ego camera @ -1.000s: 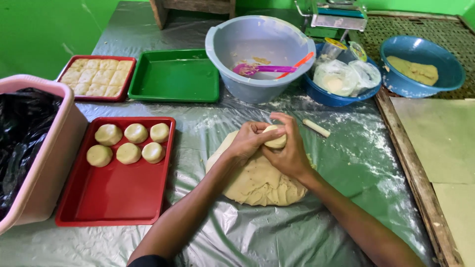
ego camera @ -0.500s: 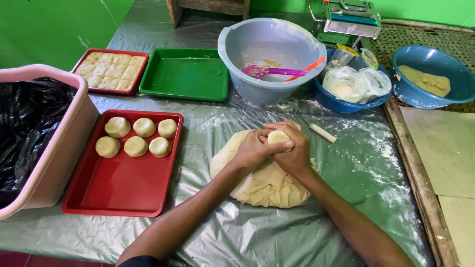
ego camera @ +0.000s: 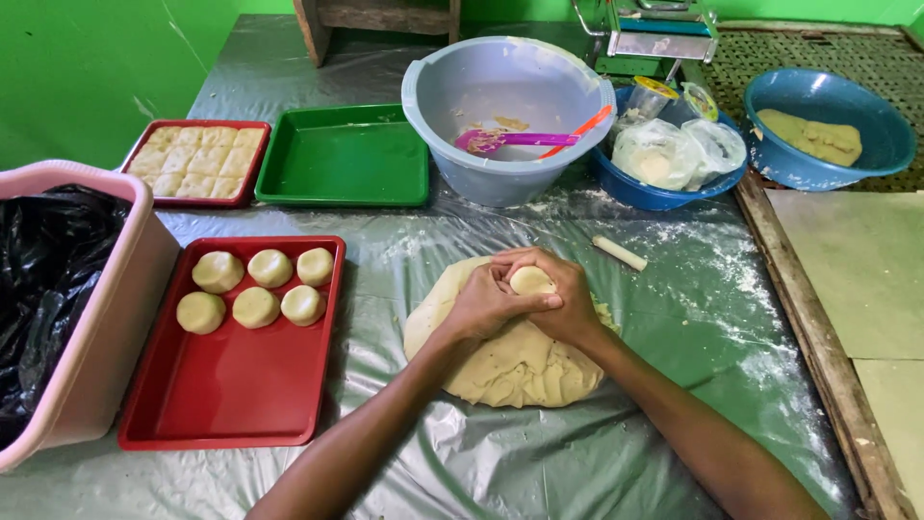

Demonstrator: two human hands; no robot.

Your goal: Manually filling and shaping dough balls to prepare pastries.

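Dough ball cupped in both hands over the big lump

Hands met at the middle of the worktop [ego camera: 597, 462], which was covered in clear plastic sheet. The left hand [ego camera: 486, 303] and the right hand [ego camera: 568, 303] were wrapped together around a small dough ball [ego camera: 531, 280], the fingers [ego camera: 525, 302] curled and pressed against it, so that only its smooth top showed between them. Both hands rested just above a large flat lump of dough [ego camera: 515, 361] lying on the sheet.

Left of the lump lay a red tray [ego camera: 226, 395] with six shaped dough balls [ego camera: 255, 289] in two rows at its far end. A pink tub [ego camera: 91, 366] lined with a black bag stood beside that tray. Farther back were a smaller red tray [ego camera: 144, 144] filled with pale squares, a green tray [ego camera: 346, 159], and a grey basin [ego camera: 510, 106] holding a purple spatula [ego camera: 510, 141]. A small roll of dough [ego camera: 621, 253] lay near the right hand, with flour scattered around it. Two blue bowls [ego camera: 828, 125] stood at the far right, one with plastic bags in it, the other with more dough.
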